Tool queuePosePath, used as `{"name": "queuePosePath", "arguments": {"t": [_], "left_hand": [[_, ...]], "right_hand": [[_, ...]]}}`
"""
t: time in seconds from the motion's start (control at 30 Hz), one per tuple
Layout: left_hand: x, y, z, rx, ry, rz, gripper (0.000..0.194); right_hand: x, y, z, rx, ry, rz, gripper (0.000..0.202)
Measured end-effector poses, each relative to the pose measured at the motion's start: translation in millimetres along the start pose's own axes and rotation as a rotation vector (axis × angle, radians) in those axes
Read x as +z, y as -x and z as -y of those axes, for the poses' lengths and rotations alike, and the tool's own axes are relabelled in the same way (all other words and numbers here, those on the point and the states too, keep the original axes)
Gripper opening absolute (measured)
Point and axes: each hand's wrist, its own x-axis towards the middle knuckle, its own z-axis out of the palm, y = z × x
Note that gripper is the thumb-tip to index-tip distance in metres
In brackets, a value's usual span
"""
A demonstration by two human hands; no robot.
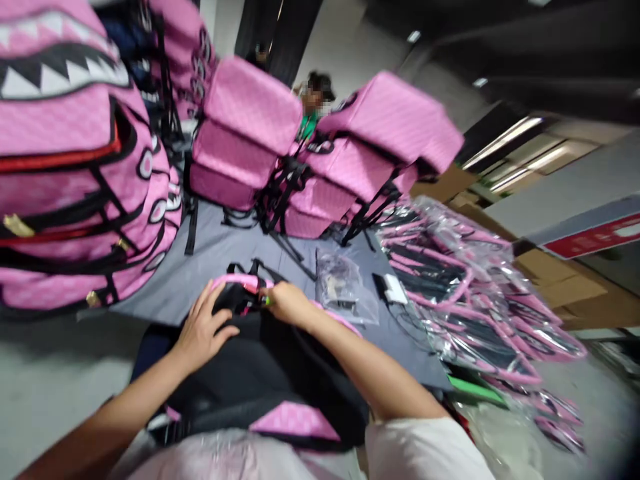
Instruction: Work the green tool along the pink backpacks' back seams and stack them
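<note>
A black and pink backpack [270,360] lies across the near edge of the table, against my body, its black side facing up. My left hand [204,330] rests on the far left part of the bag by its pink trim, fingers spread. At the top edge, my right hand [286,303] is closed around a small object with a yellow-green end [267,301]. Its exact kind is too blurred to make out. Black straps [255,268] stick up just beyond both hands.
Pink backpacks stand stacked at the back [250,107] and at the left [55,167]. A clear plastic bag [343,283] lies on the grey tabletop [215,233]. Plastic-wrapped pink and black pieces [465,287] are piled at right, near cardboard boxes [545,280]. A person [313,100] is behind the stacks.
</note>
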Motion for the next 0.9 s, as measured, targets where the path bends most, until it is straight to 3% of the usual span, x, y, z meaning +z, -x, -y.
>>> {"name": "queuePosePath", "arguments": {"t": [0.13, 0.37, 0.43, 0.53, 0.6, 0.67, 0.77, 0.9], "left_hand": [[-11.4, 1, -8, -0.052, 0.037, 0.095, 0.015], [-16.4, 13, -20, -0.022, 0.091, 0.07, 0.02], [-13.6, 24, -18, -0.143, 0.11, 0.02, 0.042], [-6.4, 41, -10, -0.526, 0.131, -0.005, 0.082], [-2.6, 47, -4, -0.711, 0.161, 0.101, 0.078], [-1.2, 48, 0, -0.783, 0.16, 0.21, 0.063], [-2.4, 45, 4, -0.796, 0.107, 0.236, 0.058], [-3.0, 47, 9, -0.72, 0.128, 0.176, 0.058]], "right_hand": [[3, -2, -1, -0.036, -0.023, 0.014, 0.027], [1, -3, 29, -0.22, 0.165, 0.095, 0.031], [4, -9, 31, -0.237, 0.168, 0.122, 0.032], [10, -18, 31, -0.257, 0.151, 0.142, 0.033], [15, -23, 32, -0.278, 0.144, 0.161, 0.032], [17, -25, 34, -0.294, 0.151, 0.171, 0.031], [15, -21, 37, -0.285, 0.162, 0.129, 0.029], [7, -14, 42, -0.263, 0.116, 0.026, 0.026]]}}
